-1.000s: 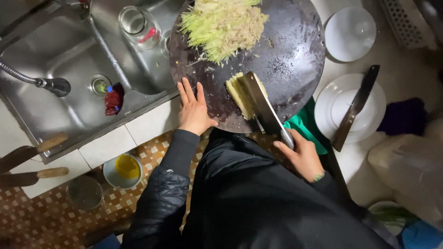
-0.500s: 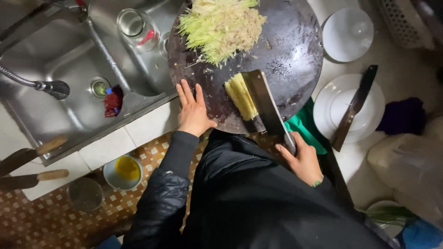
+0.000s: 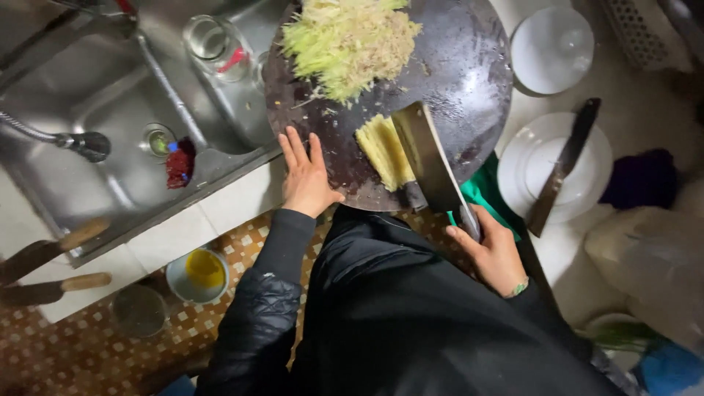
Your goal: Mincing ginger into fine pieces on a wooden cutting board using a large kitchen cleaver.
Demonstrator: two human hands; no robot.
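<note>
A round dark chopping board [image 3: 469, 66] lies on the counter beside the sink. A heap of pale green shredded vegetable [image 3: 345, 44] covers its far left part. A yellowish block of sliced vegetable [image 3: 383, 150] lies near the board's front. My right hand [image 3: 490, 249] grips the handle of a broad cleaver [image 3: 429, 158], whose blade rests against the right side of that block. My left hand [image 3: 306, 176] lies flat, fingers spread, on the board's near left edge, holding nothing.
A steel sink [image 3: 95, 117] with a spray tap [image 3: 88, 144] and a glass jar [image 3: 213, 44] is at left. Two white plates [image 3: 550, 44] stand right, one bearing a second knife [image 3: 561, 169]. Wooden-handled tools [image 3: 51, 249] and bowls [image 3: 196, 275] are lower left.
The cleaver has shifted along the yellowish block with my right hand. My left hand stays flat on the board's edge. The view has moved slightly.
</note>
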